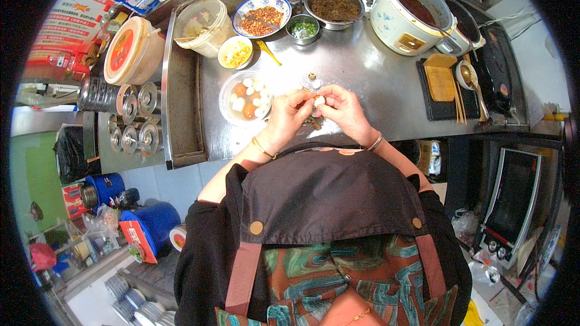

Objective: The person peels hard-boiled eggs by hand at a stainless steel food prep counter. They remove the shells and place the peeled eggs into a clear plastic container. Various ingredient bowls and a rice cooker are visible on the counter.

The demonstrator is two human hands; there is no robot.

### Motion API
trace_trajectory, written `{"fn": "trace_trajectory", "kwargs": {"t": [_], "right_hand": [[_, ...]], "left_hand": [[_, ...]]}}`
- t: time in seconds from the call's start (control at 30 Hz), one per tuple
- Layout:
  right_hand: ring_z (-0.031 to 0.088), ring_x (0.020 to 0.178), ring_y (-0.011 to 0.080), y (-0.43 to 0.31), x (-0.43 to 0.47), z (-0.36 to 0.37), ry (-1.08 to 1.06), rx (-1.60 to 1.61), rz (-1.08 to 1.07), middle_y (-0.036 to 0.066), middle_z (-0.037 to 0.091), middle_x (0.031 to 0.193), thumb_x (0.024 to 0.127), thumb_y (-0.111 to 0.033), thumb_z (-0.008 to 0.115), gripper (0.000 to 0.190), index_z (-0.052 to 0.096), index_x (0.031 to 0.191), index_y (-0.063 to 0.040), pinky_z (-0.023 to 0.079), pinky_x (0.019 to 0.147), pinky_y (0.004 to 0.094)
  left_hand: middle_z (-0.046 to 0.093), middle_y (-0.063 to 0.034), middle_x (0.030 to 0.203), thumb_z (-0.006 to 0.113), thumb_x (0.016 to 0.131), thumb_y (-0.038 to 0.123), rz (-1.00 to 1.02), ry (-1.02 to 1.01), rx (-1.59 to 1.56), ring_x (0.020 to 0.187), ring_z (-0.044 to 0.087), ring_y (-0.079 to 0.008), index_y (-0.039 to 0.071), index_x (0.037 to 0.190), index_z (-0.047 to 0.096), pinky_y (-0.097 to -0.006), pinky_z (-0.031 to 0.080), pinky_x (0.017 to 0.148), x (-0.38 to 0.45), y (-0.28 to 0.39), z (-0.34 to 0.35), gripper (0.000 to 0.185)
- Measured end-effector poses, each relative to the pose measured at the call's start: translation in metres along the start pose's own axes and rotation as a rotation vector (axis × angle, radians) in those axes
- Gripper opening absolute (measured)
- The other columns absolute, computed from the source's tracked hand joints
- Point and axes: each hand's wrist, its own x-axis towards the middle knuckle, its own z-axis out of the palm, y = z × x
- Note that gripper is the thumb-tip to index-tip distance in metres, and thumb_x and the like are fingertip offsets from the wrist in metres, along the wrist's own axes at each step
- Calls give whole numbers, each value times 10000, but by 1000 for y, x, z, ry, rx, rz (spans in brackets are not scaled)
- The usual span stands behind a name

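Over the steel counter [362, 81], my left hand [294, 107] and my right hand [342, 111] meet at the fingertips around a small egg [320, 100], whose white part shows between them. Shell bits [312, 122] lie on the metal below the hands. A speckled piece [311, 75] and a small white piece [316, 83] rest just beyond the fingers. Left of my left hand stands a clear plastic bowl [223, 104] with several small white eggs and a few larger brown ones in liquid.
Behind are a white bucket [208, 27], a peanut bowl [261, 16], a yellow-filled bowl [235, 53], a green-onion bowl [302, 29] and a steel bowl [334, 7]. Farther right stand a rice cooker [398, 22] and a black tray [428, 95] with chopsticks. A raised metal edge [168, 99] bounds the left.
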Motion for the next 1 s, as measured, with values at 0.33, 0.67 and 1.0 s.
{"fn": "trace_trajectory", "kwargs": {"t": [0.33, 0.67, 1.0], "right_hand": [[567, 734, 77, 0, -2, 2, 19, -97, 11, 35, 594, 847, 823, 8, 566, 172, 535, 992, 15, 473, 628, 217], [577, 745, 90, 0, 0, 0, -21, -8, -4, 34, 591, 849, 842, -22, 569, 164, 521, 995, 9, 470, 631, 217], [590, 758, 89, 2, 1, -1, 100, 14, -95, 36, 596, 857, 861, -30, 556, 129, 525, 980, 8, 466, 628, 212]], "left_hand": [[590, -32, 643, 560, 842, 42, -191, 37, -27, 562, 553, -90, -1, 807, 596, -215, 436, 511, -3, -2, 8, 66], [565, -23, 679, 479, 901, 61, -210, -5, -146, 573, 541, -68, 2, 803, 534, -198, 441, 508, -5, -16, 13, 127], [600, -59, 740, 460, 914, 57, -428, 91, -680, 606, 550, -87, -12, 878, 545, -203, 459, 551, 0, -10, 12, 116]]}}
